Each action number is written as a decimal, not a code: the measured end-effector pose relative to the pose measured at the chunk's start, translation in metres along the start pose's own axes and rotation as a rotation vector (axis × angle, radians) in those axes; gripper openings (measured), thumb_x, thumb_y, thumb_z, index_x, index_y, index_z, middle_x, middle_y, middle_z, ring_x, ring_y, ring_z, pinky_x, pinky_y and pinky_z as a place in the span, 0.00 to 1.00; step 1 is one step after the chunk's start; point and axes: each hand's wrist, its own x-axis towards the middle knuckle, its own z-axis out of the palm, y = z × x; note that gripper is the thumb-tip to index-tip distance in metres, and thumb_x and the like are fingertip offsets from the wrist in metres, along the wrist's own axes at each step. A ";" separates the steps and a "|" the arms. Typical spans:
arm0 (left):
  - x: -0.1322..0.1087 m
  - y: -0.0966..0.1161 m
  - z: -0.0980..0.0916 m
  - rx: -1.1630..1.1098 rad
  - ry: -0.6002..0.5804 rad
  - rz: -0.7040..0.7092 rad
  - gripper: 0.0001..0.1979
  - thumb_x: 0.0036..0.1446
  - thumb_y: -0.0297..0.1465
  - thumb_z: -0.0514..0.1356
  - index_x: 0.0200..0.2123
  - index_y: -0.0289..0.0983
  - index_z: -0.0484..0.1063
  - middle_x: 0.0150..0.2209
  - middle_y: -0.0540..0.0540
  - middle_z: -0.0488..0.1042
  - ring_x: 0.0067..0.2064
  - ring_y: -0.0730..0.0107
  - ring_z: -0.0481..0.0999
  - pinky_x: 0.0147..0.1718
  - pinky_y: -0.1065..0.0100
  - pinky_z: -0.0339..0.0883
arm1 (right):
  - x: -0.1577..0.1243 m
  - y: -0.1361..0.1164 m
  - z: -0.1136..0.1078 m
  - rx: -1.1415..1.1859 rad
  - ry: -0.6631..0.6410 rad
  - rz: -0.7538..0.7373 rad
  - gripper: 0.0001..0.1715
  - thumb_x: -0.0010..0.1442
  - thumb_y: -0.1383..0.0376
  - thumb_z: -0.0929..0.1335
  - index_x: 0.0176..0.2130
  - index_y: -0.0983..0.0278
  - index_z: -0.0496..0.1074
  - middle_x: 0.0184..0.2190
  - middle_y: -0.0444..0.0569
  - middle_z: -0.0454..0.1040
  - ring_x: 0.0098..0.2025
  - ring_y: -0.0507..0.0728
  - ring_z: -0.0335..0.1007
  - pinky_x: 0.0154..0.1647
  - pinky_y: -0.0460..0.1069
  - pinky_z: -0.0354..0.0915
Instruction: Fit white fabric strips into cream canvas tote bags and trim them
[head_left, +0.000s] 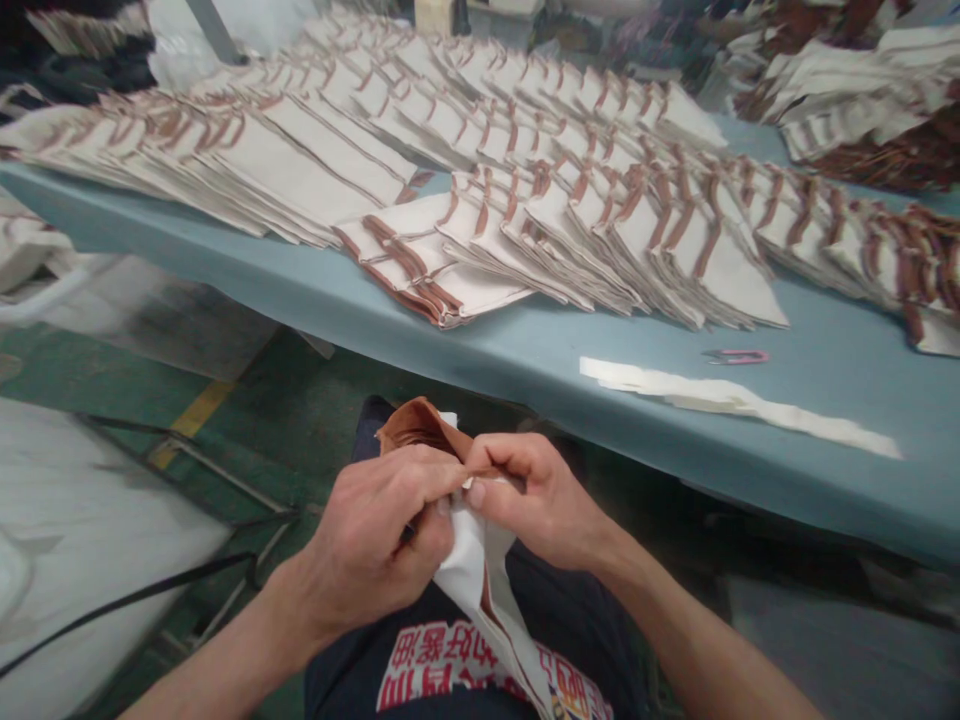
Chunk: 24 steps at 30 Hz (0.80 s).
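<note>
Closest to us, we're seeing dark shorts with red print (450,665) across the person's lap, and just above them both hands are working together. The left grip (375,535) is closing in a firm pinch on a cream canvas bag (472,570), and the right grip (536,500) is pinching the same bag from the other side, its fingertips (480,490) almost meeting the left hand's at a fold. A brown flap (416,425) is rising behind them, held up off the lap. We're judging this as a fold being worked by hand, so the next move is calling for an even pinch along that edge. Moving outward, we're finding a long strip of cream fabric (735,400) and pink-handled snips (739,356) lying on the blue table (847,500). Beyond them, rows of canvas bags with brown straps (600,240) are fanning across the table, and more are piling up at the far right (847,110).
</note>
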 end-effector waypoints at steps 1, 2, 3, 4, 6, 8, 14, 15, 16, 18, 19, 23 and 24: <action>-0.001 -0.002 0.000 0.002 0.002 0.036 0.16 0.58 0.17 0.56 0.44 0.40 0.74 0.36 0.46 0.85 0.37 0.67 0.86 0.39 0.70 0.80 | 0.000 0.002 0.000 0.047 -0.012 0.022 0.15 0.54 0.58 0.70 0.23 0.62 0.65 0.20 0.38 0.58 0.24 0.49 0.48 0.24 0.45 0.49; -0.002 -0.003 0.000 0.006 0.000 0.073 0.16 0.59 0.17 0.56 0.45 0.40 0.74 0.38 0.45 0.85 0.38 0.67 0.86 0.40 0.70 0.80 | -0.001 0.003 0.000 0.100 -0.026 0.049 0.15 0.53 0.57 0.70 0.23 0.62 0.65 0.20 0.38 0.58 0.24 0.49 0.48 0.24 0.45 0.49; -0.003 -0.004 0.000 0.008 -0.007 0.104 0.16 0.60 0.17 0.56 0.46 0.39 0.73 0.40 0.43 0.85 0.40 0.66 0.86 0.40 0.69 0.80 | -0.001 0.005 0.000 0.156 -0.039 0.075 0.15 0.53 0.56 0.70 0.24 0.62 0.66 0.20 0.38 0.59 0.24 0.49 0.49 0.24 0.45 0.49; -0.004 -0.005 0.000 0.007 -0.014 0.123 0.16 0.61 0.18 0.56 0.48 0.39 0.73 0.43 0.41 0.85 0.41 0.66 0.86 0.41 0.69 0.80 | -0.002 0.006 0.000 0.209 -0.051 0.098 0.15 0.52 0.56 0.70 0.25 0.62 0.66 0.21 0.39 0.60 0.23 0.49 0.50 0.24 0.45 0.49; -0.005 -0.007 0.000 -0.005 -0.018 0.137 0.15 0.64 0.19 0.55 0.50 0.38 0.72 0.45 0.39 0.84 0.44 0.65 0.85 0.42 0.69 0.80 | -0.002 0.010 0.000 0.297 -0.054 0.129 0.15 0.52 0.56 0.70 0.25 0.62 0.67 0.21 0.39 0.62 0.22 0.49 0.51 0.23 0.45 0.49; -0.006 -0.009 0.002 -0.014 -0.014 0.137 0.14 0.67 0.22 0.54 0.52 0.37 0.72 0.44 0.38 0.83 0.44 0.65 0.84 0.43 0.68 0.80 | -0.003 0.013 0.001 0.344 -0.031 0.136 0.15 0.53 0.56 0.71 0.25 0.62 0.66 0.20 0.39 0.62 0.21 0.48 0.50 0.22 0.44 0.48; -0.014 -0.004 0.004 -0.040 -0.022 0.093 0.17 0.66 0.21 0.54 0.54 0.39 0.73 0.46 0.39 0.82 0.44 0.63 0.83 0.41 0.67 0.78 | -0.008 0.006 0.002 0.204 -0.018 0.099 0.15 0.55 0.57 0.69 0.24 0.61 0.63 0.20 0.37 0.57 0.22 0.49 0.48 0.23 0.45 0.47; -0.015 -0.002 0.002 -0.066 -0.013 0.048 0.18 0.64 0.20 0.55 0.53 0.40 0.73 0.46 0.40 0.82 0.44 0.64 0.83 0.41 0.68 0.78 | -0.009 0.002 0.001 0.137 -0.025 0.072 0.14 0.56 0.58 0.68 0.25 0.61 0.63 0.21 0.38 0.57 0.23 0.49 0.48 0.24 0.45 0.48; -0.016 0.000 0.000 -0.100 -0.003 -0.019 0.18 0.64 0.20 0.55 0.53 0.41 0.73 0.45 0.42 0.83 0.43 0.65 0.83 0.41 0.69 0.77 | -0.010 -0.002 0.000 0.057 -0.034 0.040 0.12 0.57 0.59 0.67 0.25 0.61 0.63 0.21 0.38 0.57 0.24 0.49 0.49 0.24 0.46 0.48; -0.014 0.003 -0.008 -0.187 -0.010 -0.197 0.16 0.65 0.21 0.55 0.51 0.42 0.73 0.41 0.46 0.83 0.40 0.67 0.83 0.39 0.71 0.76 | -0.011 -0.009 -0.003 -0.113 -0.047 -0.031 0.09 0.58 0.62 0.66 0.27 0.61 0.64 0.22 0.38 0.59 0.24 0.49 0.50 0.25 0.46 0.49; -0.010 0.003 -0.012 -0.233 -0.036 -0.287 0.14 0.67 0.23 0.55 0.51 0.41 0.73 0.39 0.47 0.82 0.38 0.68 0.82 0.37 0.72 0.75 | -0.012 -0.013 -0.005 -0.199 -0.048 -0.066 0.08 0.58 0.64 0.65 0.27 0.61 0.64 0.23 0.39 0.60 0.24 0.49 0.52 0.25 0.46 0.49; 0.013 -0.005 -0.030 -0.408 -0.348 -0.422 0.14 0.73 0.31 0.51 0.38 0.37 0.75 0.30 0.52 0.75 0.29 0.74 0.74 0.29 0.75 0.66 | -0.014 -0.020 -0.011 -0.449 -0.055 -0.274 0.07 0.57 0.69 0.64 0.28 0.62 0.64 0.23 0.38 0.61 0.24 0.48 0.53 0.26 0.46 0.51; 0.020 -0.008 -0.033 -0.449 -0.422 -0.401 0.17 0.74 0.32 0.50 0.35 0.37 0.74 0.29 0.53 0.73 0.28 0.75 0.71 0.28 0.75 0.64 | -0.014 -0.021 -0.012 -0.486 -0.058 -0.328 0.07 0.57 0.70 0.64 0.27 0.62 0.64 0.23 0.37 0.61 0.23 0.48 0.53 0.27 0.45 0.52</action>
